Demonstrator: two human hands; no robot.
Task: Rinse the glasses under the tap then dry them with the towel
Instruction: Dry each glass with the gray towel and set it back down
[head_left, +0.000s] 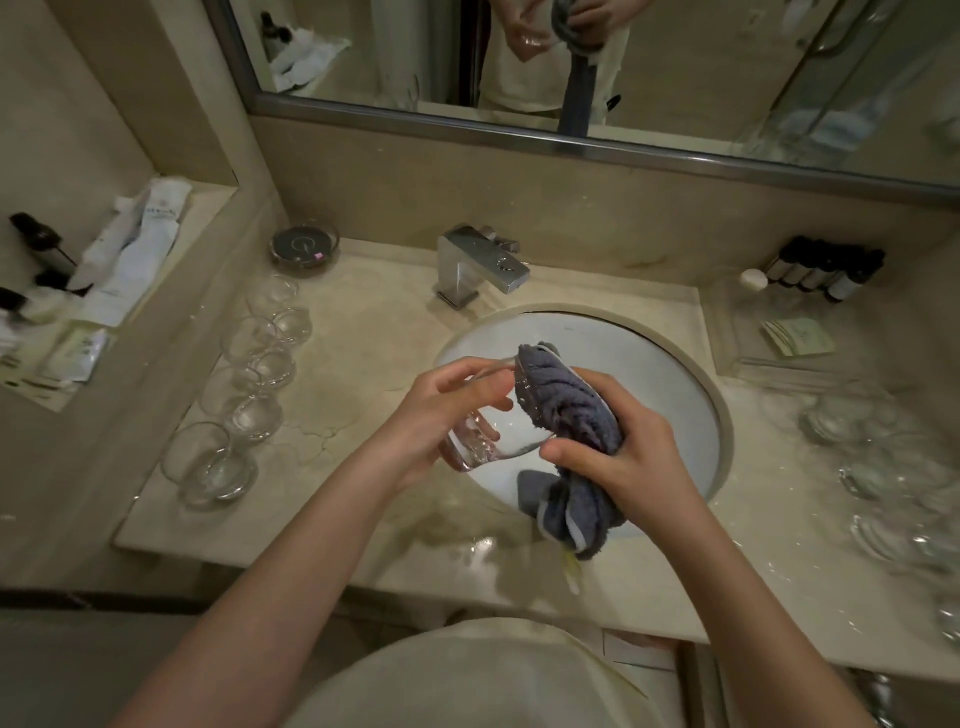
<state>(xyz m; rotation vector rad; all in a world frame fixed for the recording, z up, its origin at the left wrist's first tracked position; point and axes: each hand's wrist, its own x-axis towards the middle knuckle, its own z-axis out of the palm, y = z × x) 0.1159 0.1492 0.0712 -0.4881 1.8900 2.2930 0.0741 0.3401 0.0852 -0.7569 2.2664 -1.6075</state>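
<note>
Over the white sink basin (675, 384), my left hand (441, 415) grips a clear glass (480, 441) lying on its side, mouth toward the right. My right hand (618, 447) grips a dark grey towel (561, 405), part of it stuffed into the glass's mouth and the rest hanging down below my hand. The chrome tap (478, 262) stands behind the basin with no water running. Several clear glasses (249, 374) stand in a row on the counter at the left. More glasses (893, 483) are blurred at the right.
A round dish (304, 247) sits left of the tap. Small dark bottles (826, 273) and sachets on a clear tray (753, 358) stand at the back right. Toiletry packets lie on the left ledge (202, 218). The mirror (571, 62) spans the back wall. The counter's front is wet.
</note>
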